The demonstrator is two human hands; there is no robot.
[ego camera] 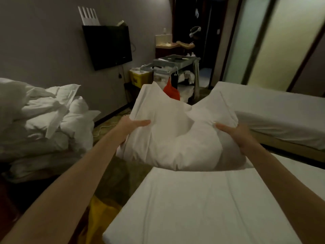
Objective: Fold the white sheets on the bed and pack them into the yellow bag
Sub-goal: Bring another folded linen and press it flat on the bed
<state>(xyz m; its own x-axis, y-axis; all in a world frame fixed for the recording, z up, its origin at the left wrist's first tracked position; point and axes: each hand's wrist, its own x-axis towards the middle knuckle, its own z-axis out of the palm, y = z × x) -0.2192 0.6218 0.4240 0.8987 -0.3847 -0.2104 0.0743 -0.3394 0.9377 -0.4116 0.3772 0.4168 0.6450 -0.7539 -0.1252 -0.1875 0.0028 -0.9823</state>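
I hold a puffy white pillow-like bundle of white sheet (175, 131) in the air above the foot of the near bed (202, 205). My left hand (133, 125) grips its left edge, thumb on top. My right hand (233, 132) grips its right edge, thumb on top as well. A yellow bag (100, 208) lies on the floor beside the bed's left edge, at the lower middle, partly hidden by my left arm. The near bed has a smooth white sheet on it.
A pile of crumpled white bedding (44, 120) sits at the left. A second bed (274, 113) stands at the right. A housekeeping cart (174, 71) with a yellow bin (139, 78) and a red cloth (171, 90) stands ahead, below a wall TV (107, 46).
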